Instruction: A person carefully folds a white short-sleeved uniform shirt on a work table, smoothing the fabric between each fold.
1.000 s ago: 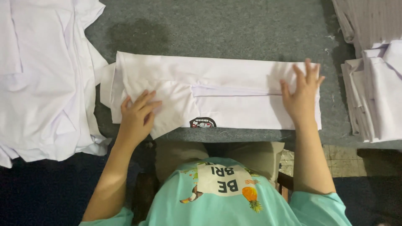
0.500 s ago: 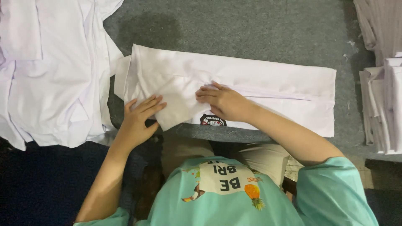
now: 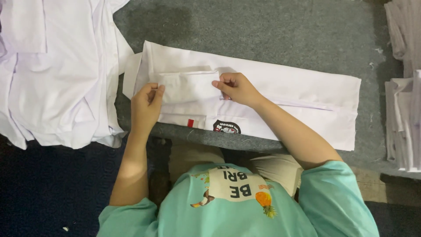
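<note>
Two bare hands pinch, one at each side.

The left hand (image 3: 147, 105) is curled, with its thumb and fingers pressed together at the top. Its wrist is straight, and the bare left arm runs down and a little outward from the pinch to a teal sleeve. The right hand (image 3: 237, 87) is curled too, its fingertips (image 3: 218, 84) pinched together and pointing toward the left hand. The two pinches sit level with each other, with a gap between them. The right arm slants away from its pinch, down and out to the side, and bends into a teal sleeve.
</note>
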